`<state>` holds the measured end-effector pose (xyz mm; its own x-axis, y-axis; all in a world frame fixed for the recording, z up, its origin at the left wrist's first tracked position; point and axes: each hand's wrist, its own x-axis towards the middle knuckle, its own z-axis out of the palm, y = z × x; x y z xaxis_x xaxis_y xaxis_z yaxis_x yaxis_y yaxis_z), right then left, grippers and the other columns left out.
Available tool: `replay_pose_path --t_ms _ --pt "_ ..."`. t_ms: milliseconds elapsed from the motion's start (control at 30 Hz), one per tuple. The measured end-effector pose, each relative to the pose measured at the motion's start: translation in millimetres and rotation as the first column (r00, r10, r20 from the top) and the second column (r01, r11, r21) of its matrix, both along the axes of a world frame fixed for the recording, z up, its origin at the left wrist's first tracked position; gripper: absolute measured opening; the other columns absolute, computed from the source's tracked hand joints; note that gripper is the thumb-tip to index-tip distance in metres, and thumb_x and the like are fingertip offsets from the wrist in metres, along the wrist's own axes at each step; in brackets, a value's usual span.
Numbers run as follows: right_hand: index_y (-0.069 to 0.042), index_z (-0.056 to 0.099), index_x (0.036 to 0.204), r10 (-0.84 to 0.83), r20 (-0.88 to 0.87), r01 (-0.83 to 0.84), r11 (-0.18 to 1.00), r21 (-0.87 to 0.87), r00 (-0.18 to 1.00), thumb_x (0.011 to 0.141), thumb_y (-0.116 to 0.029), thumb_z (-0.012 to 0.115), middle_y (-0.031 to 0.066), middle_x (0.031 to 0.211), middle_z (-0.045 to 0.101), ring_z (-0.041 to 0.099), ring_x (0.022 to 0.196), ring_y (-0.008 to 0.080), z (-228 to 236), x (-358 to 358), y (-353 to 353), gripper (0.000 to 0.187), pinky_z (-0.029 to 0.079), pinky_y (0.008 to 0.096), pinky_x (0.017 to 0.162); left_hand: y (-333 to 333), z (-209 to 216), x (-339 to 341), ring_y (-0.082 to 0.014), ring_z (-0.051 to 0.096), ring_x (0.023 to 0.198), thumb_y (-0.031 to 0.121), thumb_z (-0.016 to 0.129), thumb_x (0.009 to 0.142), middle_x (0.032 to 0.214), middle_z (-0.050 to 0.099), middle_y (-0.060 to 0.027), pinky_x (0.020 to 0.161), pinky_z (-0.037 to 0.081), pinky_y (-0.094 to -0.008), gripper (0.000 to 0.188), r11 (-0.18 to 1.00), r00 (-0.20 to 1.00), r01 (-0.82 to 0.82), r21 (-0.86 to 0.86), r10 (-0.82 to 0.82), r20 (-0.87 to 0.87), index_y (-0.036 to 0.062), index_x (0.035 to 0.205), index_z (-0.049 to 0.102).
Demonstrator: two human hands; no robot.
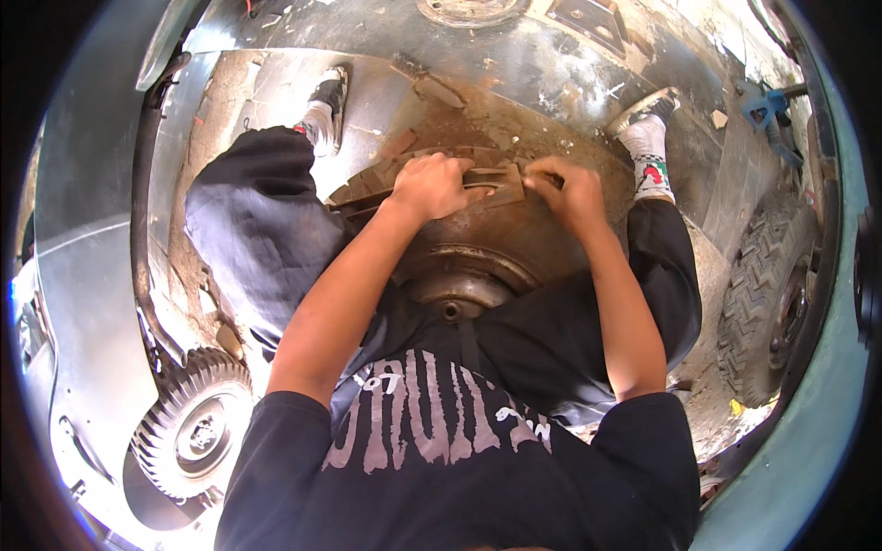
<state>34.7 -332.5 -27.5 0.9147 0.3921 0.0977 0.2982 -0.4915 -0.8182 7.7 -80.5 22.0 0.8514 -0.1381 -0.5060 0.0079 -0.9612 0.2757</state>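
Lower left: ribbed-tyre wheel [197,436], well apart from the work. Mid-frame: left hand [430,186], fingers folded together, apparently clamped on flat brown plate [507,186], thumb along the near side. Good anchor; best held firm. Plate between both hands, over far part of dusty round metal body [482,234]; touching or just above, can't tell. Probably worth bracing against that body, to stop tilting. Right hand [571,191] at plate's right end: thumb and index slightly apart, rest curled; contact, can't tell. Use light fingertip pressure, off the edge, possibly sharp. Far right: chevron-tread tyre [751,294].
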Motion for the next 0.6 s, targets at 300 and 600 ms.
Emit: replay_pose_path --t_ms 300,600 --pt "-0.008 0.081 0.104 -0.266 0.092 0.275 0.955 -0.112 0.960 0.088 -0.017 0.084 0.0167 0.093 0.075 0.073 0.084 0.0374 -15 -44 27 0.018 0.057 0.0442 0.077 -1 -7 -2 -0.0406 0.069 0.120 0.068 0.063 0.096 0.116 0.076 -0.0233 0.106 0.053 -0.0511 0.066 1.000 0.999 0.022 0.004 -0.022 0.023 0.0132 0.131 0.074" --pt "-0.006 0.081 0.105 -0.314 -0.084 0.319 0.946 0.063 0.946 0.092 -0.019 0.083 0.0144 0.099 0.080 0.077 0.089 0.0263 -15 -18 21 0.019 0.058 0.0363 0.083 7 -9 -3 -0.0409 0.071 0.117 0.070 0.063 0.095 0.116 0.076 -0.0240 0.104 0.054 -0.0511 0.069 1.000 1.000 0.011 -0.021 -0.010 0.021 0.0118 0.130 0.074"
